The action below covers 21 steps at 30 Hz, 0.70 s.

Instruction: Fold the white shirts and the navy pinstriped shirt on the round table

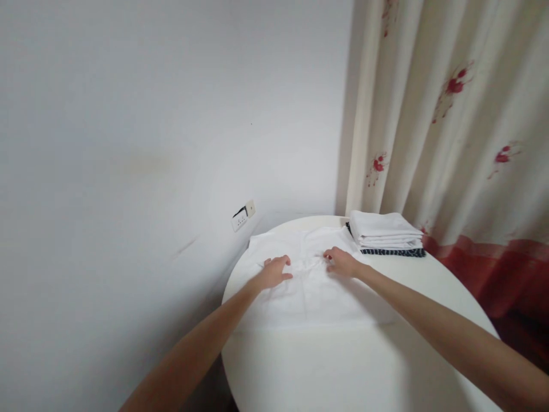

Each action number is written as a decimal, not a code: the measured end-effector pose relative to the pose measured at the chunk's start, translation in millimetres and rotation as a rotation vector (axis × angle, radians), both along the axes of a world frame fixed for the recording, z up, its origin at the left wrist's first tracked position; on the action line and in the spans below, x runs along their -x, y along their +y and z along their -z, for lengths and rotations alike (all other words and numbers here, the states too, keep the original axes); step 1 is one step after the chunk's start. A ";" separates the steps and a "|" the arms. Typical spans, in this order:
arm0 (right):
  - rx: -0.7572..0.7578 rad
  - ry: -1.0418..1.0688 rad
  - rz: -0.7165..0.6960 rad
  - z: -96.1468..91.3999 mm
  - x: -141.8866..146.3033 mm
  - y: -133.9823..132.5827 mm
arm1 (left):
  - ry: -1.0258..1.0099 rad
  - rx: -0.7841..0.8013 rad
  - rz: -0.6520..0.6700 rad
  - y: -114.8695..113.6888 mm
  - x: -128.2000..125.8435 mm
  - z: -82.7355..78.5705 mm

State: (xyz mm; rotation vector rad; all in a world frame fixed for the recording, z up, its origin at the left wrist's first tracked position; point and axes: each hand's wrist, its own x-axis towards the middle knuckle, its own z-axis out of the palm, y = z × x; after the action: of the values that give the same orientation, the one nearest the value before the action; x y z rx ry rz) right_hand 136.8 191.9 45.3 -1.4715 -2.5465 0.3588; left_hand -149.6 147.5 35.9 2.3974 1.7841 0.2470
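Note:
A white cloth (305, 297), possibly a garment, lies spread on a round white table (300, 372), with creases across its middle. On the cloth's left part rests my left hand (274, 272), its thumb and fingers apart. My right hand (342, 263) touches the cloth right of the middle, fingers bent and the thumb apart from them. Small wrinkles run between the two hands. The fabric under my palms is hidden.
Folded white cloths (384, 230) are stacked on a dark patterned cloth (392, 252) at the table's back right. A wall socket (239, 220) sits behind the table. A cream curtain (412, 114) with red flowers hangs at the right, close to the table edge.

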 end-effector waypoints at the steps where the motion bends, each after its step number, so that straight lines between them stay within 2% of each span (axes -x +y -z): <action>1: -0.004 -0.006 -0.001 -3.8 -0.8 -6.4 | 0.005 -0.004 0.008 -2.2 0.4 -3.0; 5: -0.055 -0.020 -0.039 -24.1 -4.5 -38.2 | 0.013 -0.057 0.043 -16.4 -1.7 -19.3; 8: -0.167 -0.060 -0.132 -44.8 -12.0 -72.0 | 0.016 -0.088 0.120 -42.5 -3.3 -39.0; 11: -0.247 -0.099 -0.249 -63.0 -24.1 -114.9 | 0.016 -0.148 0.229 -87.2 -4.1 -59.6; 14: -0.261 -0.130 -0.327 -70.8 -36.3 -162.0 | 0.040 -0.159 0.297 -142.7 -8.2 -70.9; 17: -0.231 -0.144 -0.383 -64.9 -45.2 -205.7 | 0.103 -0.110 0.294 -195.5 -17.9 -67.3; 21: -0.146 -0.129 -0.409 -41.8 -53.4 -251.2 | 0.120 -0.014 0.274 -248.5 -31.9 -45.7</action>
State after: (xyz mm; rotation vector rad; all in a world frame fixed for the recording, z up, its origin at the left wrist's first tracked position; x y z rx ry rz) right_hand 190.2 -59.4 87.1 -0.9462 -2.9011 0.1286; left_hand -117.7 -101.0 81.6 2.6799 1.4748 0.0854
